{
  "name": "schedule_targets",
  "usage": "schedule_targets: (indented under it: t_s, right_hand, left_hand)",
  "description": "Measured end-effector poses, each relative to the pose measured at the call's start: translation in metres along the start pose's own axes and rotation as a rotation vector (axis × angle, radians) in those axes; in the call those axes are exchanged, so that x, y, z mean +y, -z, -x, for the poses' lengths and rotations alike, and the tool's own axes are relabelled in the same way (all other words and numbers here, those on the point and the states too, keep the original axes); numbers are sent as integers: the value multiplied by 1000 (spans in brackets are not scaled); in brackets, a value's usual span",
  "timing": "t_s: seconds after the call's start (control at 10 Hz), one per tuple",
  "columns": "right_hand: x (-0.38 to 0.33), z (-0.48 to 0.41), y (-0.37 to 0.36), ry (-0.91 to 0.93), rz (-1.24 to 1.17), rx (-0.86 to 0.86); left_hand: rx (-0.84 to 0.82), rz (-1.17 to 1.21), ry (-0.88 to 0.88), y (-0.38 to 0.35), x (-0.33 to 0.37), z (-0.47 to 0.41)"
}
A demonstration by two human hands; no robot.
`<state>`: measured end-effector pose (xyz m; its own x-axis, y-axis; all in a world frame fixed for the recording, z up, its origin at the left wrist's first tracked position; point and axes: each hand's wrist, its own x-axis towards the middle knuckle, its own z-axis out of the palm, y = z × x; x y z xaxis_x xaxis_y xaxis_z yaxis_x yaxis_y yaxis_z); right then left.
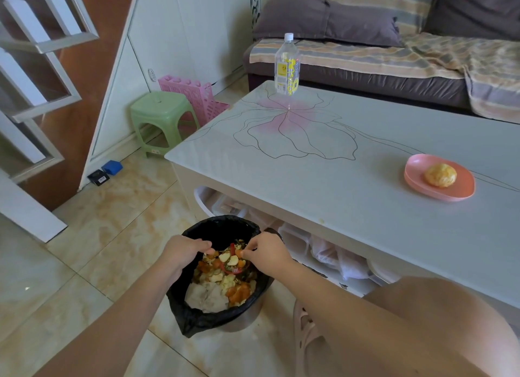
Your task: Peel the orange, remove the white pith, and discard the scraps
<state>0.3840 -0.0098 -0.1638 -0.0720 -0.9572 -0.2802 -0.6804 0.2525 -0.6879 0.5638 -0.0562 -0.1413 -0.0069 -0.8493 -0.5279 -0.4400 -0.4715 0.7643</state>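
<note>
**A:** Floor [112, 236] first. It's pale tile, and the bin [225, 222] stands on it beside the worktop [337, 202]. What's the risk?

**B:** Spill, probably. The black liner sags on the near side, so a scrap dropped short could slide off the fold onto the tile. The bin also looks fairly full, and a piece landing on the heap may roll off it.

**A:** And the worktop?

**B:** A pink plate [413, 177] holds the peeled orange [440, 175], well apart from both hands. It sits unguarded while the person leans away, but it looks stable.

**A:** Hands?

**B:** Both are over the bin mouth. The left hand [184, 254] has its fingers curled down by the liner's rim; cannot tell whether it holds anything. The right hand [267, 254] has its fingertips drawn together above the scraps [225, 275]; cannot tell whether a sliver is pinched there.

**A:** The smallest worry?

**B:** Sticky pith clinging to the fingers rather than falling. Shaking it off could scatter bits past the rim.
</note>
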Motion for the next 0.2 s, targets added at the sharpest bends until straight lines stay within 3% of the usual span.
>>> schedule_targets:
  t_s: [0.2]
  right_hand:
    - [1,1,3,2,-7,-7]
  left_hand:
    - [38,-129,-11,0,5,10]
